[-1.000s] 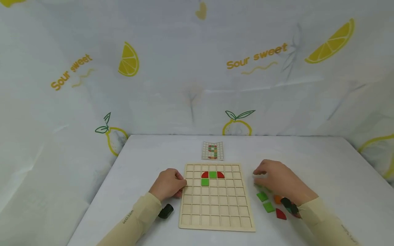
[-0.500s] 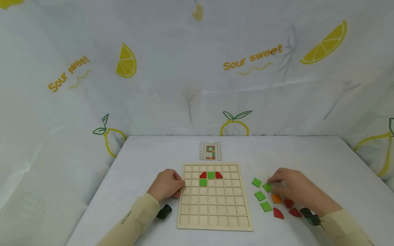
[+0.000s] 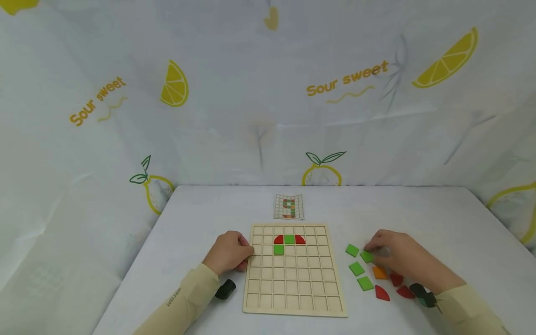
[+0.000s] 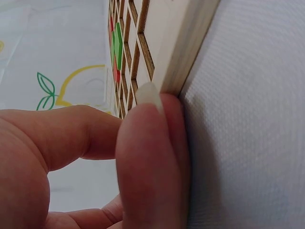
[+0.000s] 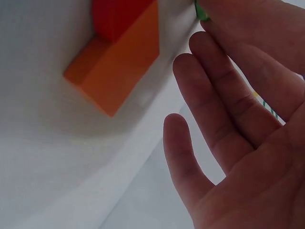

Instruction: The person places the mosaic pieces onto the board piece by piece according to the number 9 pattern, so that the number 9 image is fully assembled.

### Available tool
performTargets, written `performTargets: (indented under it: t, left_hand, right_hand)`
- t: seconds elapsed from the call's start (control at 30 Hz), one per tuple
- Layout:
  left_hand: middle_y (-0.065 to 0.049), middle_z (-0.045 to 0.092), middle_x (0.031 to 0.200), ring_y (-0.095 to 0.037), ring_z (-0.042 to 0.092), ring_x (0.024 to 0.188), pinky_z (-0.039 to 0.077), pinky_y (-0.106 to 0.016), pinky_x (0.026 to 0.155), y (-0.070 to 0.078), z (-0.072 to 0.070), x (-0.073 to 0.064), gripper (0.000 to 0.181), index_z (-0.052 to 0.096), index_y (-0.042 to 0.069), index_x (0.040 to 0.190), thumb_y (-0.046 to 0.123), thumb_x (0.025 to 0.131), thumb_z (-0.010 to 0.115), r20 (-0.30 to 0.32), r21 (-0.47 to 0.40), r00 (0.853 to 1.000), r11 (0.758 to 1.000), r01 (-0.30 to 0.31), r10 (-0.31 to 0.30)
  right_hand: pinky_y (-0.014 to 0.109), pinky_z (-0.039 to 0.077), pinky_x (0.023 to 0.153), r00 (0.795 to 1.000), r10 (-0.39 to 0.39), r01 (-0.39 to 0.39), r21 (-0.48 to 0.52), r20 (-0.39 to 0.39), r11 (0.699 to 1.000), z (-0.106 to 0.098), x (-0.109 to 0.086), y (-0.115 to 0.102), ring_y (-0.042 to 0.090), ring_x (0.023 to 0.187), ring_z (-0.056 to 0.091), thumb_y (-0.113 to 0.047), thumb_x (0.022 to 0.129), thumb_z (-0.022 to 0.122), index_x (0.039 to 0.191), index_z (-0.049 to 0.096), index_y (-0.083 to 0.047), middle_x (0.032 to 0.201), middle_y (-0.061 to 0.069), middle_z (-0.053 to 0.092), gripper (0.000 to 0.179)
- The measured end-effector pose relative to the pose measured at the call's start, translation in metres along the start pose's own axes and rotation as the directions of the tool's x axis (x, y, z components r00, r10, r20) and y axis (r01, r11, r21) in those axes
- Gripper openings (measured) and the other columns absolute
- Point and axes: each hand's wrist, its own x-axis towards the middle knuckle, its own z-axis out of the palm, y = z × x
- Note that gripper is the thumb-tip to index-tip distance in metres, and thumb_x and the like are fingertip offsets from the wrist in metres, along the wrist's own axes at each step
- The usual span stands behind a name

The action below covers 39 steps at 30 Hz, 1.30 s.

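A wooden grid board [image 3: 296,279] lies on the white table, with red quarter-round tiles [image 3: 299,239] and green square tiles [image 3: 278,250] in cells near its top. My left hand [image 3: 229,251] holds the board's left edge; in the left wrist view the thumb [image 4: 147,148] overlaps the rim. Right of the board, my right hand [image 3: 395,256] pinches a loose green square tile [image 3: 367,257] between thumb and index finger, close over the table. The other fingers [image 5: 209,105] stay loosely extended in the right wrist view, beside an orange tile [image 5: 119,62].
Around the right hand lie several more green squares [image 3: 357,268], an orange square [image 3: 379,273] and red quarter-rounds [image 3: 382,293]. Behind the board is a small pattern card [image 3: 289,206] with a coloured figure on a grid. A dark device [image 3: 225,289] sits by the left wrist.
My right hand has moved right, away from the board, to a green square, uncovering several loose tiles. The left hand stays on the board's edge.
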Motion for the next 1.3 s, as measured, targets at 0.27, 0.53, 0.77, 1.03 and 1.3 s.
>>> performTargets:
  t: [0.27, 0.53, 0.77, 1.03, 1.3]
  left_hand:
    - [-0.005, 0.071, 0.067, -0.013, 0.069, 0.055, 0.055, -0.027, 0.059, 0.001, 0.0, -0.001, 0.011, 0.068, 0.007, 0.091, 0.017, 0.095, 0.073, -0.001, -0.005, 1.0, 1.0, 0.0, 0.0]
    - [-0.004, 0.071, 0.067, -0.013, 0.069, 0.055, 0.054, -0.027, 0.059, 0.002, -0.001, -0.001, 0.011, 0.067, 0.008, 0.09, 0.017, 0.095, 0.073, -0.006, 0.002, 1.0, 1.0, 0.007, -0.007]
    - [-0.005, 0.071, 0.068, -0.013, 0.069, 0.055, 0.055, -0.027, 0.058, 0.001, 0.0, 0.001, 0.012, 0.067, 0.008, 0.09, 0.017, 0.095, 0.073, -0.002, -0.005, 1.0, 1.0, 0.005, -0.005]
    - [-0.004, 0.071, 0.067, -0.013, 0.069, 0.055, 0.056, -0.027, 0.058, 0.001, 0.002, 0.0, 0.012, 0.067, 0.007, 0.09, 0.016, 0.094, 0.074, 0.003, -0.017, 1.0, 1.0, 0.008, -0.008]
    - [-0.004, 0.071, 0.066, -0.012, 0.069, 0.054, 0.055, -0.027, 0.057, 0.001, -0.001, 0.0, 0.012, 0.068, 0.008, 0.089, 0.016, 0.095, 0.074, -0.006, -0.01, 1.0, 1.0, 0.007, -0.007]
  right_hand:
    - [0.054, 0.061, 0.095, 1.0, 0.007, -0.007, -0.02, -0.007, 1.0, -0.004, 0.003, 0.002, 0.023, 0.104, 0.066, -0.018, 0.09, 0.085, 0.114, 0.082, -0.015, 0.113, 0.0, 0.075, 0.025]
    - [0.054, 0.06, 0.096, 0.991, -0.112, 0.112, -0.004, -0.069, 0.994, -0.006, 0.009, -0.019, 0.025, 0.108, 0.071, -0.017, 0.093, 0.082, 0.111, 0.081, -0.016, 0.111, -0.004, 0.076, 0.018]
    - [0.048, 0.059, 0.094, 0.983, -0.171, 0.172, 0.007, -0.062, 0.985, -0.001, 0.024, -0.051, 0.02, 0.105, 0.071, -0.02, 0.092, 0.085, 0.111, 0.081, -0.016, 0.109, -0.006, 0.074, 0.02]
    - [0.045, 0.059, 0.094, 0.968, -0.238, 0.239, -0.004, -0.082, 0.971, 0.01, 0.039, -0.082, 0.019, 0.104, 0.072, -0.021, 0.091, 0.087, 0.109, 0.082, -0.017, 0.107, -0.006, 0.073, 0.019]
    - [0.043, 0.058, 0.093, 0.969, -0.242, 0.243, 0.019, -0.048, 0.97, 0.019, 0.045, -0.107, 0.015, 0.1, 0.069, -0.02, 0.089, 0.088, 0.106, 0.083, -0.018, 0.102, -0.009, 0.071, 0.017]
